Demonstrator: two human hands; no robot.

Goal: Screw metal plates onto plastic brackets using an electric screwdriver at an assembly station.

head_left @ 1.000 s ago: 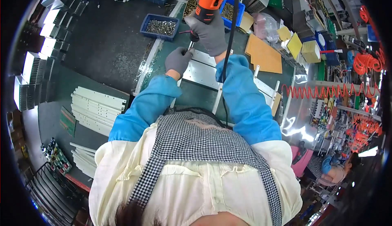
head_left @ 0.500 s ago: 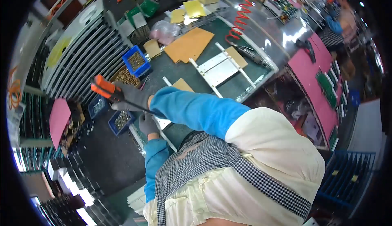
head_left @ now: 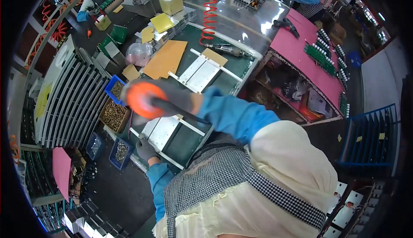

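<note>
My right hand (head_left: pixel 177 97), in a grey glove, is wrapped round an orange and black power screwdriver (head_left: pixel 148 99) raised above the bench; the orange end is blurred. Its black cable (head_left: pixel 183 112) trails back under my forearm. Below lies a white metal panel with slim rails (head_left: pixel 160 131) on the green bench mat (head_left: pixel 189 145). My left hand (head_left: pixel 147 149), gloved too, closes on the near left edge of this panel, fingers partly hidden. Farther off lies a second railed white panel (head_left: pixel 200 73). A brown board (head_left: pixel 165 59) sits beside it.
At the left stand a blue bin of screws (head_left: pixel 116 88), a box of brass-coloured parts (head_left: pixel 114 116) and a blue bin of silver parts (head_left: pixel 120 153). A red coiled hose (head_left: pixel 209 14) hangs over an air tool (head_left: pixel 230 49). Two co-workers are at the far benches.
My right hand and the screwdriver have moved right and up toward the camera, the orange end swinging round. My left hand stays at the panel's edge. The whole view has shifted.
</note>
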